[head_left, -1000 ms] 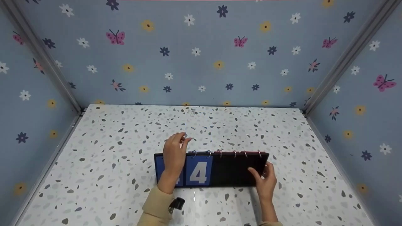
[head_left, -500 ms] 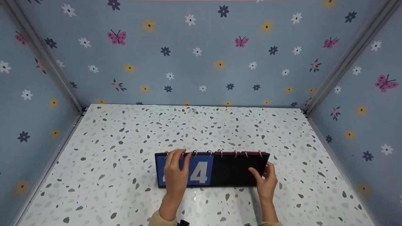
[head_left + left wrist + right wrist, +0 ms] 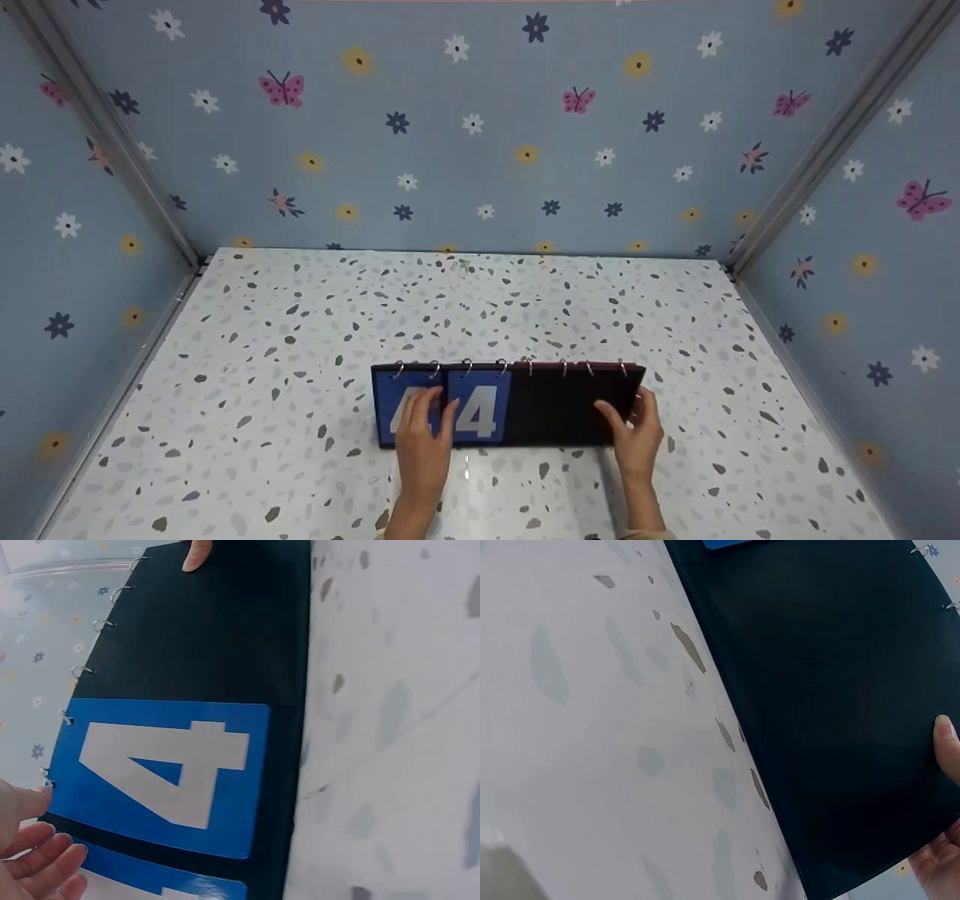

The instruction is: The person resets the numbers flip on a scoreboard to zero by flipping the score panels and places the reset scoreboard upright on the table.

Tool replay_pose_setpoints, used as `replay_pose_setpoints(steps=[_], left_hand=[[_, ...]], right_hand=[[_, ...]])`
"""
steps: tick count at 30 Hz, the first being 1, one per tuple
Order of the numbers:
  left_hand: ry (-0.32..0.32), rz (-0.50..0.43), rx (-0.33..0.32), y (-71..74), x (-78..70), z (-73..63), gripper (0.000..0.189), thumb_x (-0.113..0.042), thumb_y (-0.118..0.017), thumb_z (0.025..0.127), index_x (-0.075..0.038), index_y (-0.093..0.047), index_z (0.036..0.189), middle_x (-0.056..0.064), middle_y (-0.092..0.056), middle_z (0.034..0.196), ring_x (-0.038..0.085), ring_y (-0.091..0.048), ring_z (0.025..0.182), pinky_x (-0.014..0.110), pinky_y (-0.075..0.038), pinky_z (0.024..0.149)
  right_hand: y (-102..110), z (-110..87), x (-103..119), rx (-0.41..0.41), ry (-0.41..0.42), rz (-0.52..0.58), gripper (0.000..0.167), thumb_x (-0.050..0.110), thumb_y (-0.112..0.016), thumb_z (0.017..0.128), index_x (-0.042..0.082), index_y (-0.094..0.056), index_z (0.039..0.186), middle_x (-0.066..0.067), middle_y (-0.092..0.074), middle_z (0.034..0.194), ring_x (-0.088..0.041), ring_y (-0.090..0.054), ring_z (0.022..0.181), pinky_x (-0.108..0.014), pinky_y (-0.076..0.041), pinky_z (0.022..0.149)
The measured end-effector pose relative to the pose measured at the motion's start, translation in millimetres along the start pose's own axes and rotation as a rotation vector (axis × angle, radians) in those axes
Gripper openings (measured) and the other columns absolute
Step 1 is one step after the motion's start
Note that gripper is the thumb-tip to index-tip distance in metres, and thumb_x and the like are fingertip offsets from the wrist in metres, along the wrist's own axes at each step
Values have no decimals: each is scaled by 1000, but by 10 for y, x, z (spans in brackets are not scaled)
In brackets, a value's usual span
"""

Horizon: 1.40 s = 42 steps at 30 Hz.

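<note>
Blue number cards [image 3: 480,411] seem at the flipping step: left hand [image 3: 424,446], fingers loosely parted, holds nothing; right hand [image 3: 637,436] pinches black board [image 3: 559,409]; any flip would need it steady.

A white tabletop [image 3: 480,322] carries scattered grey, charcoal and brownish chips, like terrazzo. Behind the tabletop stands a blue-grey back wall [image 3: 525,97] printed with white, yellow and navy flowers and pink butterflies. Matching panels, a left wall [image 3: 30,277] and a right wall [image 3: 907,285], flank the tabletop. From its far corners rise a left grey strip [image 3: 109,131] and a right grey strip [image 3: 836,135], joining the panels. Soft light leaves a pale sheen [image 3: 495,487] on the tabletop's near part.
</note>
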<state>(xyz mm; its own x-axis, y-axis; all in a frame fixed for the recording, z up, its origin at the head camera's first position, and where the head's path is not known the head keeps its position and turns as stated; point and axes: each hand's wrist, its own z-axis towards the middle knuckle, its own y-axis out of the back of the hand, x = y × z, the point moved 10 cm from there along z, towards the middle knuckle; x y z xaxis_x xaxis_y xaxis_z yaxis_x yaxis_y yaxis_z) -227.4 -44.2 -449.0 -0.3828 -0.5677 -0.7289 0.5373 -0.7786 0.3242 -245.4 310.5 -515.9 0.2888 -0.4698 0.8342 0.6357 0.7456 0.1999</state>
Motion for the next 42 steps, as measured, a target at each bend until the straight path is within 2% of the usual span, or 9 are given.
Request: replay_pose_setpoints(steps=[3, 5, 11, 17, 27, 32, 36, 39, 42], left_hand=[[34, -12, 18, -52, 76, -61, 26, -9, -71, 75, 1, -60, 96, 8, -58, 89, 19, -57, 81, 32, -46, 71], [64, -26, 37, -93, 129, -103, 27, -10, -71, 75, 1, -59, 97, 8, -59, 88, 20, -58, 79, 34, -47, 69], [153, -52, 88, -190, 260, -207, 29, -10, -73, 73, 0, -59, 96, 8, -59, 89, 20, -60, 77, 34, -48, 68], [173, -114, 83, -209, 294, -194, 28, -7, -75, 69, 0, -59, 90, 7, -59, 83, 18, -58, 73, 31, -48, 64], [305, -214, 108, -260, 460, -196, 19, -13, -76, 68, -4, -59, 73, 0, -56, 67, 11, -52, 57, 23, -44, 53], [338, -183, 118, -237, 468, -189, 17, -11, -76, 67, -2, -63, 73, 3, -60, 68, 12, -55, 60, 24, -46, 56], [309, -124, 117, -198, 421, -177, 17, -10, -77, 66, 0, -66, 75, 5, -62, 69, 12, -57, 61, 25, -47, 55], [293, -77, 123, -166, 383, -171, 22, -11, -77, 66, 0, -65, 81, 5, -62, 73, 11, -56, 60, 25, -46, 54], [312, -51, 150, -146, 362, -174, 29, -11, -76, 67, -2, -61, 90, 3, -59, 76, 9, -54, 60, 24, -46, 55]], right_hand=[[15, 2, 87, 0, -31, 33, 46, 6, -77, 67, 2, -54, 107, -13, -61, 87, -15, -57, 75, -17, -44, 66], [9, 9, 62, 10, -30, 40, 46, 6, -77, 67, 1, -54, 107, -12, -62, 88, -14, -57, 76, -18, -45, 65], [-16, 10, -93, 14, 17, -31, 49, 17, -77, 68, 9, -54, 110, -6, -62, 91, -10, -58, 79, -19, -46, 67], [-8, 10, -85, -8, 55, -31, 48, 20, -77, 68, 13, -54, 109, -4, -62, 88, -11, -58, 77, -18, -46, 65], [-11, 1, -57, 8, 50, -44, 48, 18, -77, 69, 11, -53, 110, -5, -61, 88, -11, -57, 74, -17, -44, 64], [-1, 7, -40, 0, 41, -31, 48, 14, -78, 68, 8, -54, 109, -6, -61, 85, -11, -57, 72, -17, -44, 63], [-3, 5, -24, 3, 34, -35, 48, 17, -77, 68, 8, -54, 109, -5, -61, 86, -12, -57, 72, -18, -44, 63], [1, 1, 13, 1, 5, -19, 47, 15, -77, 68, 6, -55, 108, -7, -61, 86, -12, -57, 73, -18, -44, 64], [6, 0, 82, 4, -10, 29, 45, 10, -77, 68, 5, -55, 107, -7, -62, 86, -11, -57, 74, -18, -44, 65]])
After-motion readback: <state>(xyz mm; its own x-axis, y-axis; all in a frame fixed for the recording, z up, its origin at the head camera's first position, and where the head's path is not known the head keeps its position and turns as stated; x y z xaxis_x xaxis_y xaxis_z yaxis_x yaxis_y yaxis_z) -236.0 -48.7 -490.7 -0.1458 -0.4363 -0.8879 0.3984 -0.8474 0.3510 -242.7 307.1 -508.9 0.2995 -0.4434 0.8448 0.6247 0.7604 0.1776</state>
